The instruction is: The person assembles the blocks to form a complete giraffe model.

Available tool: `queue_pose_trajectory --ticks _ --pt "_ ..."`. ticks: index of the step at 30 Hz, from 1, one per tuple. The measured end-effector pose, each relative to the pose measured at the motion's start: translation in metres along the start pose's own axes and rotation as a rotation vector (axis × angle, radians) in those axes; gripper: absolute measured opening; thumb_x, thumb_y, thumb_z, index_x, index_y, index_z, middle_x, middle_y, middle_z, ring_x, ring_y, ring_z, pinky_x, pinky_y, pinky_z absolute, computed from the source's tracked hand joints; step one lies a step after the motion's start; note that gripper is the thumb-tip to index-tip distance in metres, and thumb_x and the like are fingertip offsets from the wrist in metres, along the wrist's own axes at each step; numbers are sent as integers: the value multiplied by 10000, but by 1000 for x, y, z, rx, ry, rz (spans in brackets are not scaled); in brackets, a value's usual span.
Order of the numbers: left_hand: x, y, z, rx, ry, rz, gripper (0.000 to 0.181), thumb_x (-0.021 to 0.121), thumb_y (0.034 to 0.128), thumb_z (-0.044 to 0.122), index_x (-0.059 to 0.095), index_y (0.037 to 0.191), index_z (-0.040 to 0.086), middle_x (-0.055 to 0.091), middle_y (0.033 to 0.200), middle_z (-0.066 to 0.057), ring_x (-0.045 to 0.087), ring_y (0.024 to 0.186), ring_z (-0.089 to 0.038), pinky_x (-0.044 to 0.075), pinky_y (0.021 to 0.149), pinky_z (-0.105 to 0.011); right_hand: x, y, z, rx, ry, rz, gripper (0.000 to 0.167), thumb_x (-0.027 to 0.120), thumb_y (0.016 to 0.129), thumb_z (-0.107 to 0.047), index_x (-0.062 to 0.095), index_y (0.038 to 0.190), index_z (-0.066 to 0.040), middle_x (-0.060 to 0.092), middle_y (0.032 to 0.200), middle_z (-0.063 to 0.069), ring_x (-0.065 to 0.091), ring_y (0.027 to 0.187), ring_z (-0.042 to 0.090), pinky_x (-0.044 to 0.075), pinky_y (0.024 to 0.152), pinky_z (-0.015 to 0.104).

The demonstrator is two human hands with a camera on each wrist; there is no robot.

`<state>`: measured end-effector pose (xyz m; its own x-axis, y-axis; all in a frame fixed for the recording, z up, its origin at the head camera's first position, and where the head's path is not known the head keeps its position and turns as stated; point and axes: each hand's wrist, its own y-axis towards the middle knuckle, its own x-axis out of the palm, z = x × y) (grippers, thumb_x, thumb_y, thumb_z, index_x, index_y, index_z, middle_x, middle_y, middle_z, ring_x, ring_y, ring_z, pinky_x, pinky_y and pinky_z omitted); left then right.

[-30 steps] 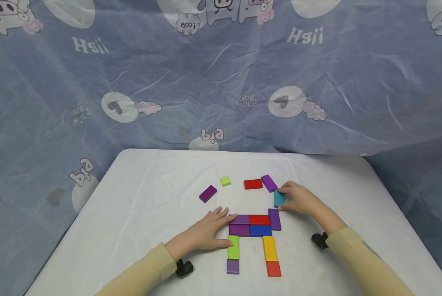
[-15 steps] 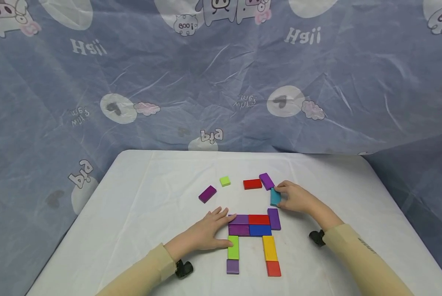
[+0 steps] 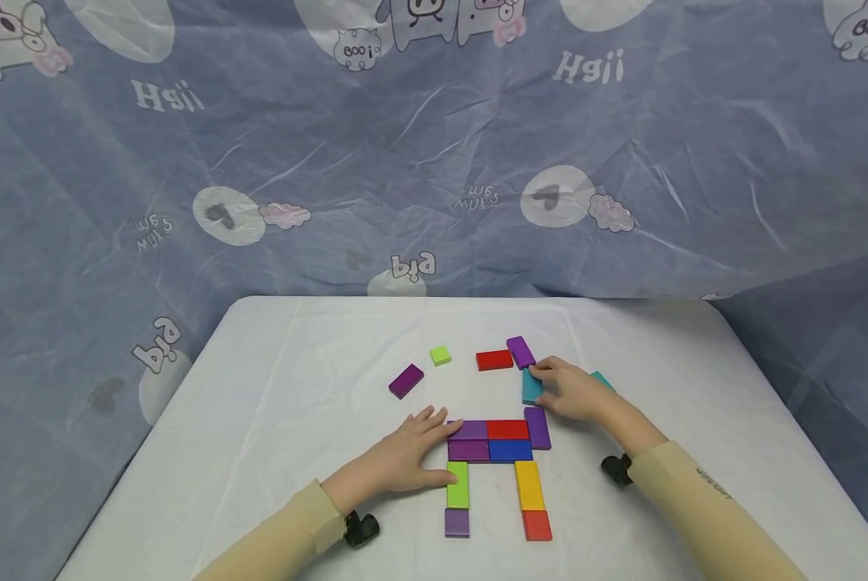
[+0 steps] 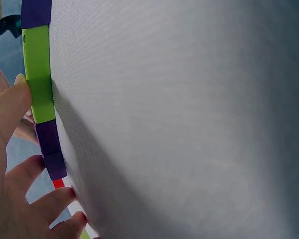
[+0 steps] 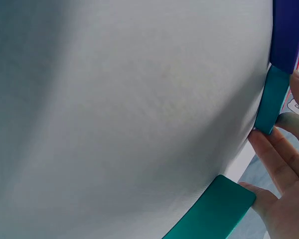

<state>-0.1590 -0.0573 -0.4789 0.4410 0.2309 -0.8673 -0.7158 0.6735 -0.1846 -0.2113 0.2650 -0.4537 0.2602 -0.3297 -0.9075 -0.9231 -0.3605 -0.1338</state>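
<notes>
My right hand (image 3: pixel 575 391) pinches a teal block (image 3: pixel 532 386) between thumb and fingers, under a tilted purple block (image 3: pixel 520 353) and just above an upright purple one (image 3: pixel 537 428). In the right wrist view the teal block (image 5: pixel 272 99) meets the end of a purple block (image 5: pixel 288 35), with the hand (image 5: pixel 289 174) beside it. My left hand (image 3: pixel 401 453) lies spread, a fingertip on the light purple block (image 3: pixel 469 431) and the thumb on the lime block (image 3: pixel 458 485). The left wrist view shows the thumb of that hand (image 4: pixel 20 164) against the lime block (image 4: pixel 39 74).
A red block (image 3: pixel 494 360), a small lime block (image 3: pixel 440 355) and a dark purple block (image 3: pixel 406 381) lie farther back on the white table (image 3: pixel 318 363). Yellow (image 3: pixel 529 485) and red-orange (image 3: pixel 537 525) blocks stand in line at the front. Another teal piece (image 3: pixel 603 379) shows behind my right hand.
My right hand has shifted left with the teal block, nearer the upright purple one. The tilted purple block has moved slightly left and back. Another teal piece has come into sight. My left hand stays put.
</notes>
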Motion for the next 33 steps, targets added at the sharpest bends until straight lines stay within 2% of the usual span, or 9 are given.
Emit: queue_pose_trajectory --ticks 21,25,29,33 --pt "-2 -1 2 1 -6 -1 796 654 880 558 308 1552 307 264 1631 -61 169 1531 -278 194 1227 -506 1 -7 -1 -39 25 26 496 663 917 -141 550 1373 16 551 1365 208 530 1258 401 455 1039 559" --pt "-2 -1 1 -2 -7 -3 796 653 880 561 306 1552 312 261 1632 -59 168 1532 -278 191 1228 -504 3 -9 -1 -24 37 27 565 696 904 -222 530 1402 -13 520 1416 205 494 1304 408 438 1049 580" --pt "-2 -1 2 -4 -5 -1 798 652 879 565 304 1552 316 262 1632 -55 169 1532 -276 193 1228 -501 4 -11 -1 26 43 2 701 749 856 -347 495 1444 -61 473 1470 199 437 1351 423 418 1050 615" --pt "-2 -2 3 -3 -9 1 796 654 879 559 308 1551 311 266 1631 -58 171 1531 -277 194 1228 -501 4 -12 -2 44 31 -13 767 774 828 -386 476 1458 -66 460 1482 200 418 1364 424 417 1048 621"
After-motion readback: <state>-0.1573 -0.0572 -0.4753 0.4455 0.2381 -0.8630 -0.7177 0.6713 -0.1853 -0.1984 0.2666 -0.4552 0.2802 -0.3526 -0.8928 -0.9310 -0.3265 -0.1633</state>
